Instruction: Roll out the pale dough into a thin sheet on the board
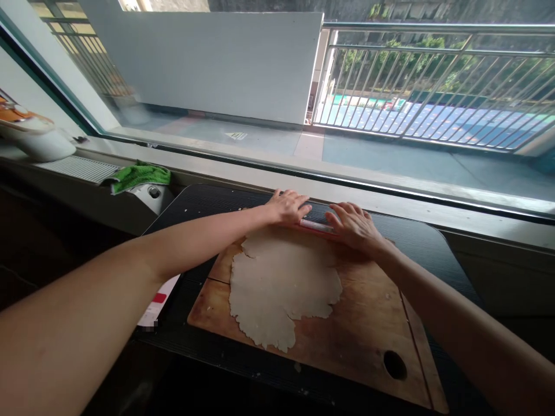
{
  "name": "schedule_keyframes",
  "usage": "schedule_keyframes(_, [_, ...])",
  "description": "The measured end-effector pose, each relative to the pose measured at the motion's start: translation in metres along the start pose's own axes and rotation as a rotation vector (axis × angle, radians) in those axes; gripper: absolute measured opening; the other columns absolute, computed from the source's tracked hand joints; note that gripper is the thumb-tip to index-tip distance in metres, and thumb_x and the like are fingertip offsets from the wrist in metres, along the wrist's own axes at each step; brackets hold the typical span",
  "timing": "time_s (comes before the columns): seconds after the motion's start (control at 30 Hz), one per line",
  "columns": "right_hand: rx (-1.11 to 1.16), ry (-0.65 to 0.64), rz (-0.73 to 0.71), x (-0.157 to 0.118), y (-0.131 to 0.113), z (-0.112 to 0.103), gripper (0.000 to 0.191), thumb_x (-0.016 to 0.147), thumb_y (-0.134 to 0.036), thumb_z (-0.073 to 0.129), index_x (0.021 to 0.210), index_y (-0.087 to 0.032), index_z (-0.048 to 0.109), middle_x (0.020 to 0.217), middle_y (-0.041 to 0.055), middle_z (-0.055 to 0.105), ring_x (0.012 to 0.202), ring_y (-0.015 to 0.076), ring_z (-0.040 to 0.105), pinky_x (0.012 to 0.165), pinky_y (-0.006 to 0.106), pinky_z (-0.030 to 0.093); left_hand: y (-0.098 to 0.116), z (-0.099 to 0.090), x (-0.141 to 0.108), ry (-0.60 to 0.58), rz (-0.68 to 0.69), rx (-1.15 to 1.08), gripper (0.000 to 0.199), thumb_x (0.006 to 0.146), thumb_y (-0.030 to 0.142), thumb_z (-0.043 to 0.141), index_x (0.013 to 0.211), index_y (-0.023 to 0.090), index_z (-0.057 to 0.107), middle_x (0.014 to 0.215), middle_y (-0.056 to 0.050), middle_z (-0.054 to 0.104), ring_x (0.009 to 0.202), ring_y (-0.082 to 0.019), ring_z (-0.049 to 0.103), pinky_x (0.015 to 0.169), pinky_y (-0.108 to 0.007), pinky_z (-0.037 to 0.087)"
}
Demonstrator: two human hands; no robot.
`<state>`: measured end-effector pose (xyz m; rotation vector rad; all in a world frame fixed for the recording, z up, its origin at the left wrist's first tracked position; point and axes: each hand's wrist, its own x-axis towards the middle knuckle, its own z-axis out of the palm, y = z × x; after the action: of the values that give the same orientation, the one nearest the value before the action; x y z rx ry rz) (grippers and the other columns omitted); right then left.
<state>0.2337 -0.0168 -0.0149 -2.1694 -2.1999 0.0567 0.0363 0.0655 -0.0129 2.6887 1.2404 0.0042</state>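
Observation:
A thin, ragged-edged sheet of dough (284, 283) lies flat on a wooden cutting board (359, 335). At the board's far edge a pinkish-red rolling pin (318, 226) crosses the top of the dough; only its middle shows between my hands. My left hand (288, 207) rests over the pin's left part, fingers stretched forward and slightly apart. Over its right part lies my right hand (352, 224), palm down with the fingers spread. Both palms cover the pin's ends, and neither hand wraps around it.
The board sits on a black table (203, 202) against a window sill (243, 173). A white and red item (152, 309) lies at the table's left. Farther left are a green cloth (141, 175) and a white container (43, 138). Outside stands a metal railing (403, 86).

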Motion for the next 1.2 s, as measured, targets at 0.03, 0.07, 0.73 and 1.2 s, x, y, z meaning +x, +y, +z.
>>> schedule_keyframes(0.03, [0.016,-0.01,0.055,0.014,0.003,-0.002,0.052,0.102,-0.048,0.026,0.137,-0.023,0.055,0.146,0.013,0.054,0.136,0.0308,0.044,0.108,0.052,0.038,-0.002,-0.001,0.013,0.014,-0.058,-0.005,0.056,0.102,0.049,0.026,0.149,0.025,0.045,0.155,-0.008,0.047,0.144,-0.03,0.037,0.118,-0.056,0.024])
schedule_keyframes(0.07, [0.031,-0.021,0.098,0.024,0.005,-0.004,0.052,0.102,-0.047,0.026,0.139,-0.023,0.053,0.148,0.0138,0.052,0.137,0.0312,0.043,0.108,0.053,0.038,-0.004,-0.003,0.023,0.025,-0.107,-0.01,0.055,0.102,0.048,0.027,0.149,0.024,0.044,0.154,-0.009,0.048,0.143,-0.03,0.038,0.117,-0.056,0.025])
schedule_keyframes(0.73, [0.078,-0.081,0.138,0.017,0.004,-0.003,0.055,0.101,-0.049,0.023,0.141,-0.026,0.052,0.149,0.0134,0.051,0.135,0.0338,0.045,0.104,0.055,0.041,-0.002,-0.008,0.015,-0.077,-0.127,-0.026,0.056,0.102,0.048,0.029,0.148,0.023,0.045,0.154,-0.01,0.047,0.142,-0.03,0.039,0.116,-0.054,0.029])
schedule_keyframes(1.2, [0.048,-0.046,0.255,0.031,0.007,-0.001,0.062,0.1,-0.056,0.022,0.148,-0.025,0.046,0.152,0.0131,0.047,0.139,0.0307,0.041,0.108,0.051,0.037,-0.006,-0.003,0.029,0.14,-0.158,0.014,0.051,0.1,0.042,0.032,0.135,0.016,0.057,0.143,-0.015,0.058,0.133,-0.03,0.047,0.11,-0.051,0.035])
